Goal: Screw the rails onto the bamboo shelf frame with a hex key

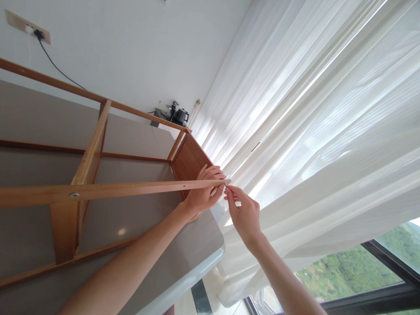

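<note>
A wooden frame's near rail runs from the left edge to its free end by the curtain. My left hand wraps around that end, fingers over the far side and thumb below. Close beside it, my right hand pinches a small, thin screw between thumb and fingertips, against the underside of the rail's tip. Most of the screw is hidden by the fingers. A reddish-brown wooden end panel stands just behind my left hand. A metal bolt head sits in the rail farther left, where a wooden crosspiece meets it.
The frame rests on a grey table with a rounded corner. White curtains hang close on the right, with a window below. A black kettle stands behind the frame; a cord runs from a wall socket.
</note>
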Demonstrator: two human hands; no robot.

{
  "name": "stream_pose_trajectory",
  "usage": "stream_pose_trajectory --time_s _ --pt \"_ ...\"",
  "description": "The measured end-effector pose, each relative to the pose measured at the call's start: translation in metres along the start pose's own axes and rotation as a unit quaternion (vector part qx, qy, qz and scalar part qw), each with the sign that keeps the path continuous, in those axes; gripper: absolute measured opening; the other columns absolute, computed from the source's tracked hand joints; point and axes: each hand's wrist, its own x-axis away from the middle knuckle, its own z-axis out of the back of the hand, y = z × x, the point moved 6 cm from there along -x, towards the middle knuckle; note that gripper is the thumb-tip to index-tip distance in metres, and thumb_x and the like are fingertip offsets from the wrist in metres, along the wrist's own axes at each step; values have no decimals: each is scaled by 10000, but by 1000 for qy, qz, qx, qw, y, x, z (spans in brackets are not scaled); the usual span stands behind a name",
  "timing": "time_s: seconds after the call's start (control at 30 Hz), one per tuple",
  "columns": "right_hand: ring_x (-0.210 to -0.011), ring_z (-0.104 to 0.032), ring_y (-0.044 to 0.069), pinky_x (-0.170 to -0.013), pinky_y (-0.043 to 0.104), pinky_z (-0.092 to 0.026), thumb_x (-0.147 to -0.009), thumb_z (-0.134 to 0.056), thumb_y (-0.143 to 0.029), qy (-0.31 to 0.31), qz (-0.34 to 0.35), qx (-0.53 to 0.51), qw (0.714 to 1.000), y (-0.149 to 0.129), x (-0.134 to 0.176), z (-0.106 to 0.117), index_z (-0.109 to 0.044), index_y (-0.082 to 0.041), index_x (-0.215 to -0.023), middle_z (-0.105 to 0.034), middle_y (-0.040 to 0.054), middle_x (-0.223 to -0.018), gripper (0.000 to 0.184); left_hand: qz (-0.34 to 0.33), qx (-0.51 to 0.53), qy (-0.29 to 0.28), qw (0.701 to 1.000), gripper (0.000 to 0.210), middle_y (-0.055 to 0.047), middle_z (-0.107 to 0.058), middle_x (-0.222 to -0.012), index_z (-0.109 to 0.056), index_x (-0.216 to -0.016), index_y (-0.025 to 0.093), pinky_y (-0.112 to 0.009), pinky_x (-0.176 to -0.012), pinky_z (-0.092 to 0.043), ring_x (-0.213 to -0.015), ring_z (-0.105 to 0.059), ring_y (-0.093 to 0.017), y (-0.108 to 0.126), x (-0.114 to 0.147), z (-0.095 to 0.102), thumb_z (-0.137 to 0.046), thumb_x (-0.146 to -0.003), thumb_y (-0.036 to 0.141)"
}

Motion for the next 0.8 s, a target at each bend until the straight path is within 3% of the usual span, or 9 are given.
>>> stream_pose_trajectory --time_s 0.17,0.37,0.57,0.8 --pt "-555 -645 127 -593 232 -512 -1005 -540 -486 -32 -89 -70 993 12 -2 -4 -723 -228 -1016 -692 -13 -685 316 -8 -6 4 1000 282 -68 -653 -1239 -542 -1221 255 -537 -1211 -322 -1315 -542 -242 2 -1 2 -533 -950 176" --pt "-534 -590 135 -558 231 -481 -932 -594 -615 -82 -205 -187 957 26 0 -16 -724 -226 -905 -614 -29 -613 412 -7 -5 4 1000 277 -69 -651 -1232 -547 -1214 262 -551 -1206 -329 -1314 -544 -242 2 -1 3 -526 -954 170" --pt "-526 -565 133 -544 233 -437 -940 -541 -657 -116 -205 -201 951 24 1 -24 -630 -212 -660 -593 -19 -585 534 -12 -9 2 1000 289 -70 -647 -1242 -556 -1228 248 -546 -1216 -318 -1330 -524 -239 1 0 1 -537 -954 158" --pt "-626 -657 146 -628 236 -510 -1018 -467 -558 -116 -143 -191 964 19 7 -28 -678 -223 -912 -681 -2 -710 410 -9 -5 4 1000 311 -67 -644 -1252 -543 -1246 255 -533 -1222 -317 -1337 -525 -237 1 1 1 -523 -951 159"
